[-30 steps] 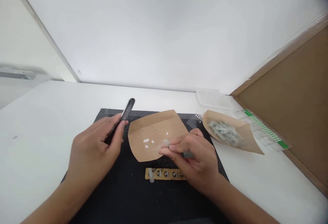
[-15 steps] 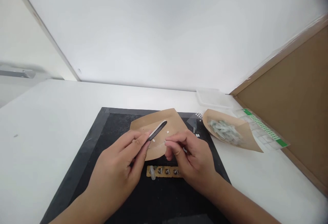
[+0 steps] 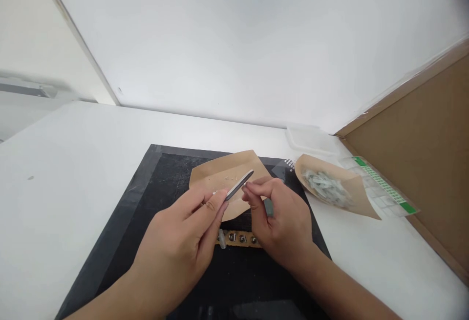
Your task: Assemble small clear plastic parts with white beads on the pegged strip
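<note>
Left hand (image 3: 179, 234) grips slim black-and-white tool (image 3: 240, 185) over brown paper tray (image 3: 210, 177), near far edge of black mat (image 3: 238, 278). Right hand (image 3: 282, 220) pinched closed beside tool; can't tell what's inside.

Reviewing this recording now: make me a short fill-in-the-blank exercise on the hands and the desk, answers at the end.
1. The person's ____ hand grips a slim dark-and-pale object.
2. The large mat on the white desk is ____ in colour.
3. The brown paper with a heap of pale pieces lies toward the person's ____ side.
4. The coloured band beside that paper is ____.

Missing words: left; black; right; green.
</note>
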`<action>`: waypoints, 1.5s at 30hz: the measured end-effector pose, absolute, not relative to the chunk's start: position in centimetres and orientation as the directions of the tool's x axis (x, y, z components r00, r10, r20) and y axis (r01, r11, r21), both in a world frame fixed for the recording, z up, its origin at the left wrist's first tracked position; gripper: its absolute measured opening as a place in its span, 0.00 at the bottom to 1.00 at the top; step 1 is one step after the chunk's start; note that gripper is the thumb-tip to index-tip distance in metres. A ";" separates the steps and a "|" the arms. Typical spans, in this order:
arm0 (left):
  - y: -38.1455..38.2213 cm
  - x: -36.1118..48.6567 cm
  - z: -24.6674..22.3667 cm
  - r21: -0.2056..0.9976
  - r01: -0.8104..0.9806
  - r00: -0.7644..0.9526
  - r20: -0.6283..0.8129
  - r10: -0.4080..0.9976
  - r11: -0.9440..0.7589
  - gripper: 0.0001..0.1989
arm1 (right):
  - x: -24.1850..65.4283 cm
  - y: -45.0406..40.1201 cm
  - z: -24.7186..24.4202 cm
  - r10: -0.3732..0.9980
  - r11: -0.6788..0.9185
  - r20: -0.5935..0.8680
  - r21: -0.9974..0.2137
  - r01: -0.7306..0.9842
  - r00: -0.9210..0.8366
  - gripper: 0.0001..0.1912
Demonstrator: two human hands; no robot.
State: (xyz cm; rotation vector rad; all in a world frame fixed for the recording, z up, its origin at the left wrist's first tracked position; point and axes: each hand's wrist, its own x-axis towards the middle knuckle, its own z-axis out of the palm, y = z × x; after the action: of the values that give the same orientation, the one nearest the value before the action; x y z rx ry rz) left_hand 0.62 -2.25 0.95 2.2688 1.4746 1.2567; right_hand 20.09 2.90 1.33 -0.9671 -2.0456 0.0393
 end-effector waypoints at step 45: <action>-2.5 0.9 0.8 0.511 0.721 0.173 0.520 0.837 -0.467 0.11 | 19.1 3.1 1.2 0.616 0.723 0.655 -0.250 0.644 -0.437 0.13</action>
State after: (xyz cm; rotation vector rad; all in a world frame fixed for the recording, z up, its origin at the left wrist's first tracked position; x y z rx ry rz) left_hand 0.85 -2.46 0.79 2.2884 1.5341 1.1718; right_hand 19.13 3.08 1.15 -0.9504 -2.1657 -0.0468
